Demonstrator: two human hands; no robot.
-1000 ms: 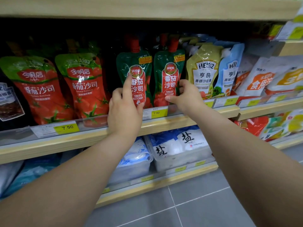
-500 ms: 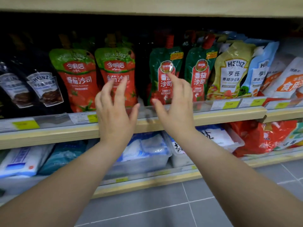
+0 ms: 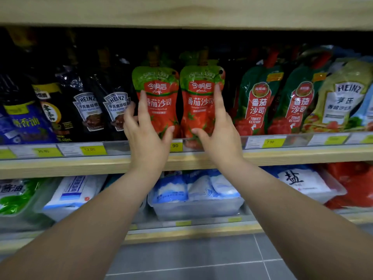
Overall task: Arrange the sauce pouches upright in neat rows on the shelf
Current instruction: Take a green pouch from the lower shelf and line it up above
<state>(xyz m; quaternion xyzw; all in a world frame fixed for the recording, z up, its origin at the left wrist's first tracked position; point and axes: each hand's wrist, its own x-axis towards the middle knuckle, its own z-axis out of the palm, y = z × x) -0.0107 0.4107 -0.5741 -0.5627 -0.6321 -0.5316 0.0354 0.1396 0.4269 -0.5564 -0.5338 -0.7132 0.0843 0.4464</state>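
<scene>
Two red tomato ketchup pouches, upright, side by side, middle shelf point(image 3: 302, 156). Left pouch point(image 3: 159, 106): left hand point(image 3: 147, 136) spread, fingers against its front. Right pouch point(image 3: 199, 106): right hand point(image 3: 220, 136) spread, forefinger up its right edge.

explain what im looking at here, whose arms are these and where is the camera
There is no machine here. The camera sits on a person's head, looking forward and down, so the two bare arms are their own. They face a shop shelf stocked with sauce pouches. The left hand rests open against the left red ketchup pouch, and the right hand against the right red ketchup pouch, both standing upright side by side. Neither pouch is lifted; the hands seem to be straightening them. Dark Heinz pouches stand to the left, green ketchup pouches to the right.
</scene>
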